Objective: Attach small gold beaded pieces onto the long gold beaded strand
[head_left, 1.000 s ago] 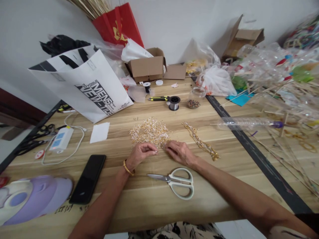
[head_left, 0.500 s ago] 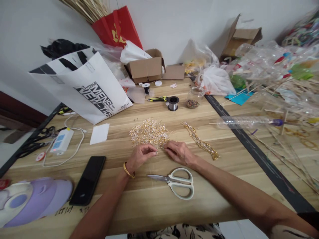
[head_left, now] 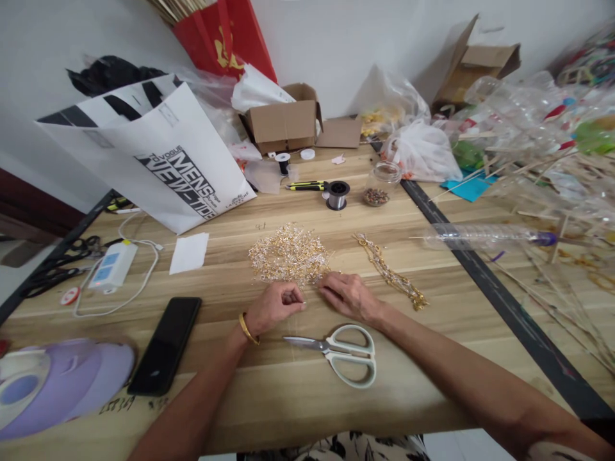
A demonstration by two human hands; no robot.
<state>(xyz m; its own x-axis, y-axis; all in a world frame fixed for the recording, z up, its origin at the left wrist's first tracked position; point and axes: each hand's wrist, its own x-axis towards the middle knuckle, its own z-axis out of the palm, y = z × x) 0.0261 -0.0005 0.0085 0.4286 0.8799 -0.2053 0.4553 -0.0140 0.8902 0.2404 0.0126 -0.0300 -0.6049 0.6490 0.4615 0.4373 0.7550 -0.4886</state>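
Observation:
A heap of small gold and clear beads lies on the wooden table in front of both hands. My left hand is at the heap's near edge, thumb and index finger pinched on a tiny pale piece too small to name. My right hand rests on the table at the heap's right edge, fingers bent together at some beads; what they hold is hidden. Scissors with pale handles lie closed just nearer to me. Right of my right hand lies a bundle of gold beaded chains.
Behind the heap stand a wire spool, a yellow-black cutter and a jar of beads. A phone, white paper and power strip lie left. Bottles and sticks crowd the right, past a black strip.
My left hand has curled its fingers a little more and keeps its pinch. My right hand stays by the heap. The camera's view has shifted slightly.

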